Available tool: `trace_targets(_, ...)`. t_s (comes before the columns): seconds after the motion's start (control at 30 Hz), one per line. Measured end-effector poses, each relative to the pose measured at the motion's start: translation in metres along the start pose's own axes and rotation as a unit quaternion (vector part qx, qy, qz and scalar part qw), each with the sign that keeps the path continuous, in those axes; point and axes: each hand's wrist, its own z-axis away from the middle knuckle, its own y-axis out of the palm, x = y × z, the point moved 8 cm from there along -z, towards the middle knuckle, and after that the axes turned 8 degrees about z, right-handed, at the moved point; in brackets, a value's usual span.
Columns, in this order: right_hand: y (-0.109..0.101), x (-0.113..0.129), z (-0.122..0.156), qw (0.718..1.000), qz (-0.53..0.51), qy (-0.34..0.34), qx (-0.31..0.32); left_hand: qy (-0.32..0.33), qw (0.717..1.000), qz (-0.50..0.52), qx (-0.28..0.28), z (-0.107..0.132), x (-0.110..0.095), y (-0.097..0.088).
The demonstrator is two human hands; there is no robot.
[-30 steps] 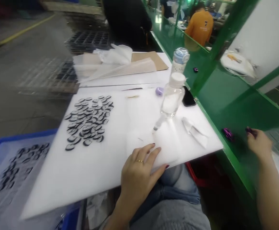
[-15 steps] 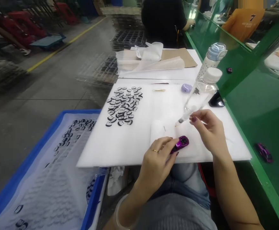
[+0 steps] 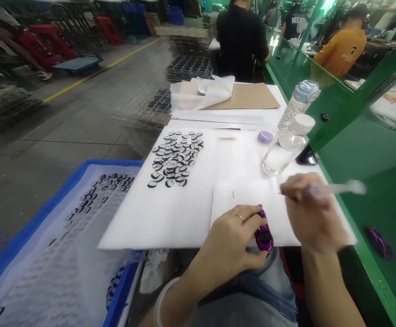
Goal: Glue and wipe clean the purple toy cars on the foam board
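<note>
My left hand [image 3: 232, 238] is closed on a small purple toy car [image 3: 264, 236], its thumb at the near end and its fingers over the far end, close to the front edge of the white foam-covered table [image 3: 143, 222]. My right hand [image 3: 309, 209], smeared by motion, grips a slim translucent applicator [image 3: 353, 187]. Its pale rear end sticks out to the right, and a thin tip points left toward the table. A short dark pin-like piece [image 3: 233, 194] lies beyond the car. To the left are many small black-rimmed pieces [image 3: 174, 159] spread on the foam.
A clear bottle [image 3: 283, 152], a dotted flask [image 3: 295, 102], a phone [image 3: 307, 156] and a lilac case [image 3: 265, 136] stand or lie at the right. Another purple car [image 3: 378, 243] rests on the green bench [image 3: 361, 181]. A blue bin [image 3: 58, 190] sits lower left; co-workers sit ahead.
The toy car has turned more upright in view and moved toward me. My right hand has moved right and lower, and the applicator has swung from pointing down-left to lying nearly level.
</note>
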Motion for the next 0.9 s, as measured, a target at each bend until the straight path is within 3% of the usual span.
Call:
trace_targets(0.07,0.016,-0.01,0.0,0.996,-0.019,0.04,0.075,-0.006,0.998,-0.001,-0.055,-0.001,0.0,0.0)
trace_targets(0.13,0.021,-0.006,0.003,0.99,-0.066,0.054,0.117,-0.007,0.996,0.005,-0.09,0.001,-0.001,0.001)
trace_targets(0.27,0.017,0.028,0.012,0.958,-0.242,0.033,0.148,-0.005,0.994,0.03,-0.108,0.004,0.001,0.0)
trace_targets(0.4,0.032,0.02,0.022,0.914,-0.346,0.114,0.177,-0.028,0.992,0.057,-0.105,0.004,0.007,-0.004)
trace_targets(0.53,0.042,0.004,0.025,0.891,-0.397,0.137,0.174,-0.033,0.992,0.065,-0.103,0.003,0.007,-0.005)
trace_targets(0.73,0.044,0.004,0.026,0.874,-0.42,0.136,0.204,-0.029,0.992,0.065,-0.102,0.003,0.006,-0.005)
trace_targets(0.9,0.045,0.006,0.026,0.881,-0.407,0.121,0.208,-0.027,0.992,0.06,-0.104,0.003,0.008,-0.005)
